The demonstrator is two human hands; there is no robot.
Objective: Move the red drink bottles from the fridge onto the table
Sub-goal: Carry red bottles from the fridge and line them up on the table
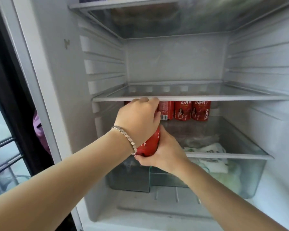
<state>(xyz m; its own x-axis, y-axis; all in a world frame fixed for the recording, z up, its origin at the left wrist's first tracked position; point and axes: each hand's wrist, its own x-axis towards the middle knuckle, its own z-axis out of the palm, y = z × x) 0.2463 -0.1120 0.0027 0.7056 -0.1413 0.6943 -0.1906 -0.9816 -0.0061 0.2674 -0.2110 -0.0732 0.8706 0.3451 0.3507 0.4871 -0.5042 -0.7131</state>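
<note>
Head view into an open white refrigerator (70, 67). The red drink bottles carry glossy red wrap labels printed with white characters; one label shows a small figure, another a white barcode panel, and the rightmost reads "JUICE" vertically in white. Three red drink bottles stand upright in a row (182, 110) at the back of the lower glass shelf (230, 155), touching side by side; only their bodies show below the edge of the middle glass shelf (207, 98), through which their pale caps appear as blurred shapes. A sliver of red at the left end of the row, beside the knuckles, may be a further bottle; this cannot be settled. One more red drink bottle, the held bottle (148, 145), is tilted and lifted clear of the row, in front of it and above the front of the clear plastic crisper drawer (250, 177).

The left hand (138, 119), with a silver link bracelet (123, 136) at the wrist, is closed over the upper end of the held bottle, its knuckles just under the middle shelf edge. The right hand (163, 152) is wrapped around the bottle's lower end from below and the right, fingers curled under its base. The two hands are together, both clamped on this one bottle.

Counts: one held bottle, three shelved, two hands. The drawer holds pale bags, blurred.
</note>
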